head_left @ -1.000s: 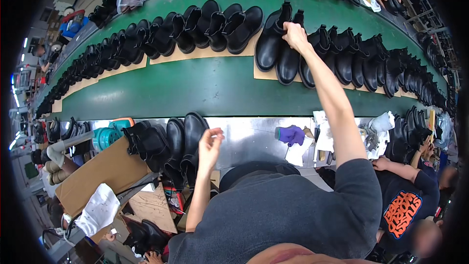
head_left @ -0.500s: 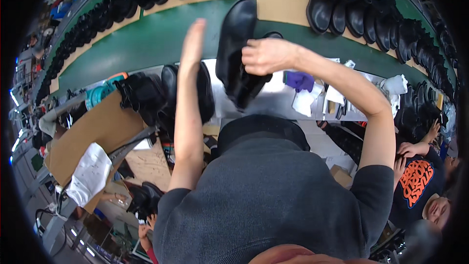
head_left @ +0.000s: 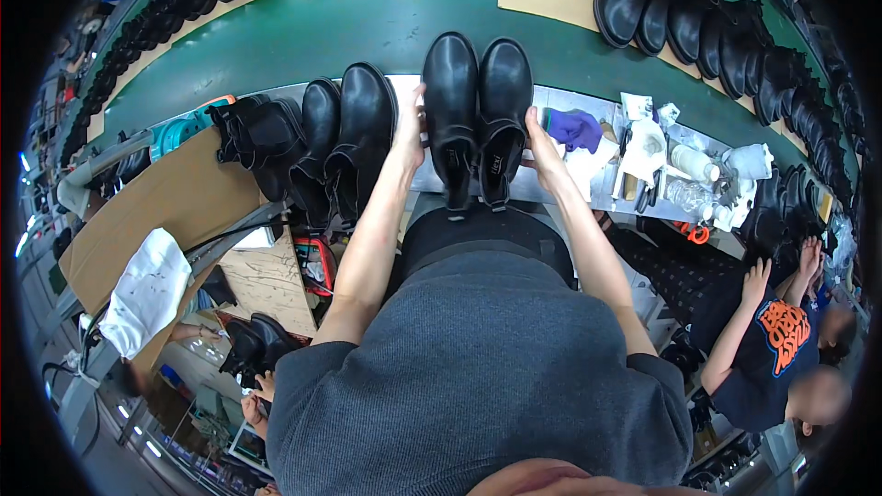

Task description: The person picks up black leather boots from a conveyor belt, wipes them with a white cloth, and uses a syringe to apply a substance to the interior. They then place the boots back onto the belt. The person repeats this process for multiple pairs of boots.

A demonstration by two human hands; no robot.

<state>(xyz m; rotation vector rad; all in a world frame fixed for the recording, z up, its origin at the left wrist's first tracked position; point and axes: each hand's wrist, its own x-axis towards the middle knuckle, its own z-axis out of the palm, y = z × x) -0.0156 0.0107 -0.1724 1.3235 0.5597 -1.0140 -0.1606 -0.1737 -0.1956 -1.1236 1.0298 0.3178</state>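
The pair of black boots [head_left: 467,106] sat side by side, toes at 12 o'clock, at the near edge of the bench [head_left: 556,99]. The left hand [head_left: 412,136] and right hand [head_left: 545,149] flanked it, fingers part-open along its outer sides — whether they gripped, I couldn't tell. Lining-up looked done; closer work seemed pending. Other boots [head_left: 366,108] stood at 9 o'clock; a row of boots [head_left: 687,26] at 2 o'clock apparently remained.

Green worktable [head_left: 303,32]: stretches beyond the fingers [head_left: 534,119]
Steel ledge [head_left: 571,100]: along its near edge, under the fingers
Pale floor [head_left: 649,304]: nearer, right of the fingers
Strip lights [head_left: 153,447]: white, far left of them
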